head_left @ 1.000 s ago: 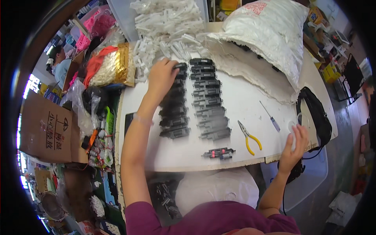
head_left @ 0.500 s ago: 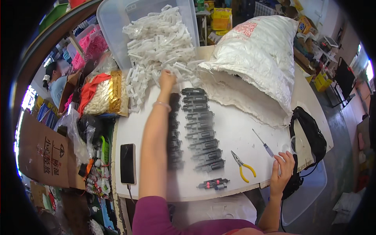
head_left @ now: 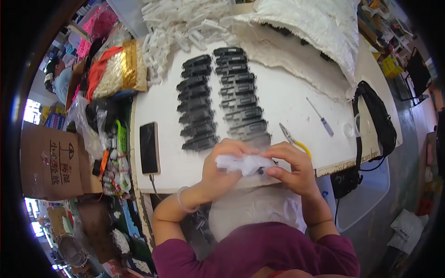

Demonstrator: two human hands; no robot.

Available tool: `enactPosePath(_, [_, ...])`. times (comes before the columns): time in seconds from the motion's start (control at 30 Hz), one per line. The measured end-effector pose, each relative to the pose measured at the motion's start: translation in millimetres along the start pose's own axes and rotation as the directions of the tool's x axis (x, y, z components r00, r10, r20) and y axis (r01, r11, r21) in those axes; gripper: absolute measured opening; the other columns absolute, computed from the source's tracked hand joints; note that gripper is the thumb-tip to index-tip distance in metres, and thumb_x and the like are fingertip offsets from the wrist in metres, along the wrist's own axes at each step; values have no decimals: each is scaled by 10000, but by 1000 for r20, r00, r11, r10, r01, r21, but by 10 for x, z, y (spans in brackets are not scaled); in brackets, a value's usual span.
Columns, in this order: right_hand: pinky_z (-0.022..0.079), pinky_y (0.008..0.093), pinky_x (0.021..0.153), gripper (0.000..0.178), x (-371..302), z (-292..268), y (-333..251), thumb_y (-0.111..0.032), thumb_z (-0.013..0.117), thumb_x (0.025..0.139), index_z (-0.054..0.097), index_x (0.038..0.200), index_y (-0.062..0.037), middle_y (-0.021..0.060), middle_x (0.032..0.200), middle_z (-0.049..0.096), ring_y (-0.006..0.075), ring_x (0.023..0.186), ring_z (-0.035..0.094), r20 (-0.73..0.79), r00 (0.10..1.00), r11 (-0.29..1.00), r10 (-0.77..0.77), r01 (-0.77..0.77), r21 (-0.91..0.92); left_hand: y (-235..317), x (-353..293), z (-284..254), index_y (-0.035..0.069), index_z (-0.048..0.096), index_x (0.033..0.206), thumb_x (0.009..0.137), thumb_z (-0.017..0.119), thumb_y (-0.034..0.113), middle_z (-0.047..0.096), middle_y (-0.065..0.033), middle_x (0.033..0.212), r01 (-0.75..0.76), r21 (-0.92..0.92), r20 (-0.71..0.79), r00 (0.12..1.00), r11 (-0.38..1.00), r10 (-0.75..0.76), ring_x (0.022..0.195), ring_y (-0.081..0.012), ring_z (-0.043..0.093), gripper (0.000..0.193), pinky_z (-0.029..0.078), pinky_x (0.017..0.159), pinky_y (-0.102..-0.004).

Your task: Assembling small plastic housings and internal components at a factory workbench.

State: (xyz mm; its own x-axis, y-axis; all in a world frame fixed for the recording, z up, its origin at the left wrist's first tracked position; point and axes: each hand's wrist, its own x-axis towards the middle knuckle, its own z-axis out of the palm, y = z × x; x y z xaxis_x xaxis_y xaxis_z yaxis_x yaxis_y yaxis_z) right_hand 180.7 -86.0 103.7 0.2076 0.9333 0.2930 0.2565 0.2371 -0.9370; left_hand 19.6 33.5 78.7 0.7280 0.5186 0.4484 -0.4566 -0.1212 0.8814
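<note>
Close to my body, over the table's front edge, both hands meet at a white translucent plastic piece (head_left: 244,163). My left hand (head_left: 218,175) is closed around its left end. At the other end, my right hand (head_left: 297,172) pinches with thumb and fingers. Something small and dark shows by my right thumb, too small to name. Beyond my hands, black plastic housings (head_left: 197,93) lie in two columns on the white table (head_left: 162,99). Yellow-handled pliers (head_left: 294,140) lie just past my right hand, and a screwdriver (head_left: 320,116) rests farther right.
A heap of white plastic pieces (head_left: 181,23) spills onto the table's far side. A large white woven sack (head_left: 320,28) lies open at the far right, dark parts inside. A phone (head_left: 149,148) with a cable is at left. A black strap bag (head_left: 378,116) hangs over the right edge.
My left hand has come back from the white heap to the front edge. My right hand has left the screwdriver, and both hands now hold a white piece. The view has tilted down.
</note>
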Motion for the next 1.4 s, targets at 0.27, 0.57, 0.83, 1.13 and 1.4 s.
enactPosePath(0.27, [460, 349, 749, 281, -286, -55, 227, -48, 683, 708, 629, 984, -32, 120, 924, 595, 289, 861, 564, -23, 998, 902, -54, 39, -430, 71, -302, -145, 26, 427, 1238, 700, 709, 50, 535, -123, 1161, 217, 588, 11, 961, 779, -277, 1138, -262, 495, 608, 369, 977, -395])
enactPosePath(0.57, [447, 344, 736, 240, -365, -58, 399, -53, 684, 710, 632, 943, -24, 90, 899, 585, 262, 841, 559, 103, 989, 871, -105, 142, -470, -221, -497, -5, 54, 632, 1042, 710, 695, 83, 595, -100, 1044, -132, 867, 166, 986, 480, -29, 1077, -305, 529, 339, 381, 946, -462])
enactPosePath(0.83, [443, 366, 731, 257, -340, -87, 460, -74, 685, 709, 620, 957, -46, 83, 897, 584, 270, 834, 548, 162, 980, 854, -112, 178, -488, -316, -522, -28, 77, 652, 1008, 689, 703, 66, 601, -97, 1013, -179, 886, 198, 980, 428, -1, 1008, -294, 554, 324, 414, 917, -446])
enactPosePath(1.13, [368, 417, 963, 256, -393, -100, 609, -105, 682, 727, 645, 980, -109, 53, 939, 614, 214, 979, 582, 204, 975, 821, -91, 189, -538, -361, -544, -32, 57, 653, 978, 678, 704, 35, 599, -123, 993, -162, 856, 187, 982, 492, -1, 888, -288, 599, 305, 499, 820, -394])
enactPosePath(1.4, [236, 476, 1049, 269, -453, -113, 706, -92, 717, 696, 656, 957, -107, 31, 894, 634, 196, 1005, 599, 210, 975, 816, -75, 181, -550, -321, -568, -32, 92, 656, 976, 702, 705, 101, 611, -77, 998, -188, 917, 217, 975, 352, -43, 894, -220, 609, 279, 435, 893, -431])
